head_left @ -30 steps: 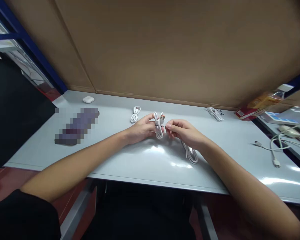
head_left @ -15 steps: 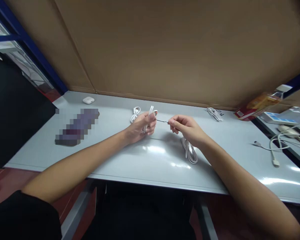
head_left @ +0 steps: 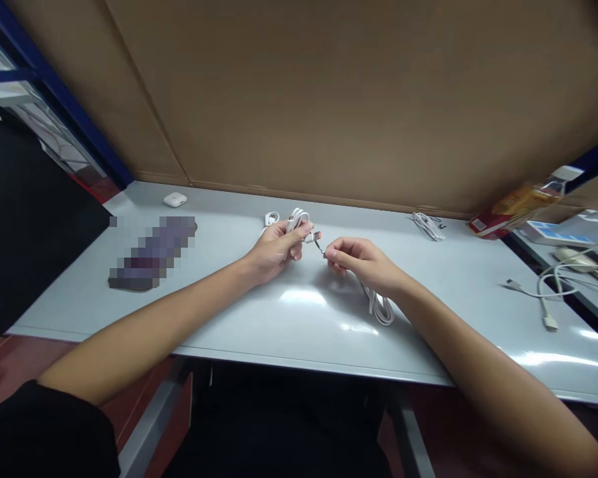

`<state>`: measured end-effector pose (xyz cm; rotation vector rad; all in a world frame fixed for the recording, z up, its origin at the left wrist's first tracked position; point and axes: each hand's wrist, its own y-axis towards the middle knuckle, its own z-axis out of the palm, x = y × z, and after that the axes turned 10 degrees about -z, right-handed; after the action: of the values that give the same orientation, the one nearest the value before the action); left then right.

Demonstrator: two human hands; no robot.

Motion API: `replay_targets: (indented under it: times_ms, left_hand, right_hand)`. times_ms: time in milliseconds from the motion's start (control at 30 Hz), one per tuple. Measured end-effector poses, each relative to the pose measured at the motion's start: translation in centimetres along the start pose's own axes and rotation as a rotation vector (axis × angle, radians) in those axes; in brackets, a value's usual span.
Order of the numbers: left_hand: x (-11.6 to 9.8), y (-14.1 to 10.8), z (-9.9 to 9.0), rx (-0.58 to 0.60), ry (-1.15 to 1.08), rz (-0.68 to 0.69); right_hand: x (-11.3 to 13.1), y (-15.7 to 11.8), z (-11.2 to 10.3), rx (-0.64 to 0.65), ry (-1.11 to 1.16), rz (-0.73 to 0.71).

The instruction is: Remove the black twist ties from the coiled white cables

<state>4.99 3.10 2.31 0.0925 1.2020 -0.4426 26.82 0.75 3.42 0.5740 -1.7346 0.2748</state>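
Closer together than a moment ago, the hands now nearly meet above the desk (head_left: 80, 292). Far left of them lies a white earbud case (head_left: 175, 199), then a pixelated, unreadable shape (head_left: 152, 252). The left hand (head_left: 275, 249) is curled shut around a looped white cable (head_left: 295, 222), with its orange-tipped plug (head_left: 316, 236) poking out past the fingers. The right hand (head_left: 359, 260) is nearly closed, thumb and forefinger seeming to pinch a thin dark wire (head_left: 320, 246) at the plug. The cable looks light and soft, so the firm plug seems the surest hold; the wire looks fiddly. Below the right hand rests a white coil (head_left: 381, 311). Further right sit a bottle (head_left: 521, 202), its label unreadable, and a loose cable (head_left: 545, 285).
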Motion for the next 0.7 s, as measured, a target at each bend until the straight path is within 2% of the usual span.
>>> replay_targets:
  times_ms: [133,267,500,600,700]
  left_hand:
    - [0.3,0.0,-0.3,0.050,0.018,-0.036]
    - [0.6,0.2,-0.4,0.031,0.068,-0.036]
    - [1.4,0.2,-0.5,-0.010,0.285,0.113]
    - [1.7,-0.2,-0.1,-0.035,0.390,0.157]
    - [1.7,-0.4,0.2,-0.057,0.398,0.172]
  right_hand:
    - [0.1,-0.1,0.2,-0.006,-0.100,-0.035]
    - [0.4,-0.1,0.6,-0.118,-0.316,-0.120]
    - [0.7,-0.7,2.1,-0.277,-0.564,-0.338]
    - [0.9,-0.8,2.7,-0.309,-0.603,-0.308]
    - [0.8,-0.7,2.8,-0.278,-0.578,-0.255]
